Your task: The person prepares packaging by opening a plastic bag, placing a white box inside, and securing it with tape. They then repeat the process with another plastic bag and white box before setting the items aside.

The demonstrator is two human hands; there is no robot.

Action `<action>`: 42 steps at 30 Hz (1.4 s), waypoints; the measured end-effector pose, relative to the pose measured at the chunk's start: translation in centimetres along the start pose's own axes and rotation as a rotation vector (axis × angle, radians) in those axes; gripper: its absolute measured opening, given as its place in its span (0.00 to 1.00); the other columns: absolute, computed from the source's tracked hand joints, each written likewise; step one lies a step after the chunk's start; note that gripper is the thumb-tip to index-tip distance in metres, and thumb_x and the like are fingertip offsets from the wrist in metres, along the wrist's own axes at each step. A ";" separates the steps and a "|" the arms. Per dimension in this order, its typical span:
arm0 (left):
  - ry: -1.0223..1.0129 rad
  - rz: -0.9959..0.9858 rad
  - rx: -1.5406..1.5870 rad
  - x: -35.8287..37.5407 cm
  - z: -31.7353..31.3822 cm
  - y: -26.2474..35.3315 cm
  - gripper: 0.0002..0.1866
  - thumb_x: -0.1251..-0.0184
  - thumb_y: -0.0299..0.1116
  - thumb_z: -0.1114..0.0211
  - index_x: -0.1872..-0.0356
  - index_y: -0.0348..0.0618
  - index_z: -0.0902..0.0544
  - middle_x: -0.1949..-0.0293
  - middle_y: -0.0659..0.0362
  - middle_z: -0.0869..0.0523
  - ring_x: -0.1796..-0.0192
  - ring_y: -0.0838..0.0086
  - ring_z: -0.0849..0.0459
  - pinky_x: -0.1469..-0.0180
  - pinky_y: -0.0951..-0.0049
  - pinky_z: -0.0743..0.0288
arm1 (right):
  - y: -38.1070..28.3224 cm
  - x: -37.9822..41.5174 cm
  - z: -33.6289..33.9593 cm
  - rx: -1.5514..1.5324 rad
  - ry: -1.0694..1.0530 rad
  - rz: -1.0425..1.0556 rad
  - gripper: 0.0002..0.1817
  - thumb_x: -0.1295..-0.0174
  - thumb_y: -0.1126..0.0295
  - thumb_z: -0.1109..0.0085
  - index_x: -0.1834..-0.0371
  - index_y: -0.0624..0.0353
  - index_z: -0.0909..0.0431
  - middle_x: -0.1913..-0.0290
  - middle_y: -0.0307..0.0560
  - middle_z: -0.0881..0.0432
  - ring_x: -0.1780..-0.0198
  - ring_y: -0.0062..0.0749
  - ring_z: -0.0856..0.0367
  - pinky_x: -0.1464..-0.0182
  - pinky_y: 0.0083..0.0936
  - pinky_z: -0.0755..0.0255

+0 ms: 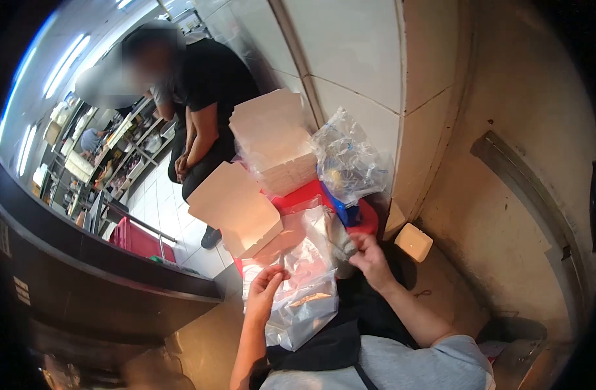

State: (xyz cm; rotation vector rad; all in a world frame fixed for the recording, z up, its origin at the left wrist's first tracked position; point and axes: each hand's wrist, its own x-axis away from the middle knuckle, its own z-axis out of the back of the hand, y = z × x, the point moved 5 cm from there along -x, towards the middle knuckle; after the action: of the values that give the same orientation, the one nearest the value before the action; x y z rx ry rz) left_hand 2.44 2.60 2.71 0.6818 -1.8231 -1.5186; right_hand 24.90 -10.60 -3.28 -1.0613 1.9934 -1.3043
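Note:
Clear plastic bags (304,299) lie flat in front of me, reaching down to my lap. Over their left part is my left hand (265,291), thumb and fingertips drawn together; whether plastic is pinched between them is too small to tell. My right hand (372,263) is at the right, fingers curled together beside a greyish crumpled item (340,240). What those fingers hold, if anything, cannot be made out. Just beyond the left hand stands an open cardboard box (236,208) with its lid raised. Behind it is a stack of similar open boxes (275,143).
A crumpled clear bag (350,159) sits by the tiled wall (356,52), above red and blue surfaces. A small pale block-like container (414,242) lies at the right. Another person (210,97) in black sits at the upper left. A dark counter edge (103,260) runs along the left.

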 end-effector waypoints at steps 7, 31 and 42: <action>-0.152 -0.235 -0.309 -0.7 -3.4 3.7 0.15 0.35 0.31 0.42 0.50 0.36 0.21 0.49 0.57 0.21 0.45 0.73 0.26 0.41 0.72 0.35 | -3.0 2.6 -9.7 -0.095 -0.422 -0.225 0.27 0.55 0.85 0.50 0.47 0.54 0.31 0.48 0.35 0.30 0.43 0.23 0.34 0.42 0.26 0.42; -0.087 -0.629 0.387 2.7 -0.8 10.2 0.27 0.26 0.49 0.62 0.47 0.39 0.23 0.32 0.52 0.40 0.29 0.66 0.46 0.31 0.64 0.59 | -4.3 -4.1 -19.1 -0.432 -0.657 -0.178 0.12 0.43 0.73 0.37 0.55 0.58 0.21 0.55 0.41 0.22 0.52 0.25 0.25 0.46 0.24 0.32; -0.013 -0.407 0.777 1.4 2.1 7.5 0.25 0.27 0.50 0.60 0.45 0.46 0.22 0.30 0.60 0.40 0.30 0.73 0.47 0.34 0.66 0.58 | -5.0 -4.5 -22.5 -0.526 -0.739 -0.206 0.07 0.39 0.74 0.41 0.59 0.59 0.24 0.62 0.37 0.24 0.58 0.21 0.26 0.52 0.20 0.31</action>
State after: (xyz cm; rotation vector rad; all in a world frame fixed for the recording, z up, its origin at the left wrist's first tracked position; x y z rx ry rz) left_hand 0.06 4.33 10.11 1.4757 -2.3907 -0.9865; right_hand 11.71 3.34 10.21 -1.7156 1.6790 -0.3380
